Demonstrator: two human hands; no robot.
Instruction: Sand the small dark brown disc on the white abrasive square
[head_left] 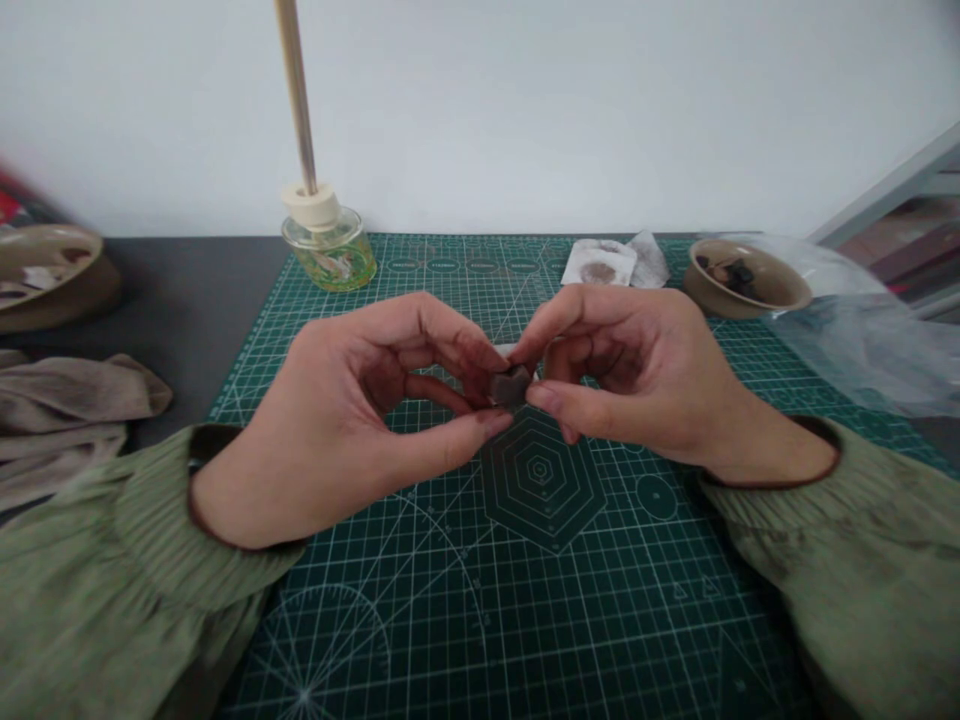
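A small dark brown lump (pixel 510 386), its exact kind unclear, is pinched between my two hands above the cutting mat. My left hand (pixel 382 400) grips its left side between thumb and fingertips. From the right, my right hand (pixel 622 375) pinches the lump with thumb and index finger, its other fingers curled behind. Reddish-brown smudges show on the fingertips. Part of the lump is hidden by the fingers. Something pale shows just behind the fingertips, too covered to name.
The green cutting mat (pixel 465 600) lies beneath. A reed diffuser (pixel 330 250) stands back left. At back right are a white paper with a brown stain (pixel 598 265), a bowl of dark pieces (pixel 750 295) and clear plastic (pixel 862 340). Another bowl (pixel 67 290) and a cloth (pixel 75 400) sit left.
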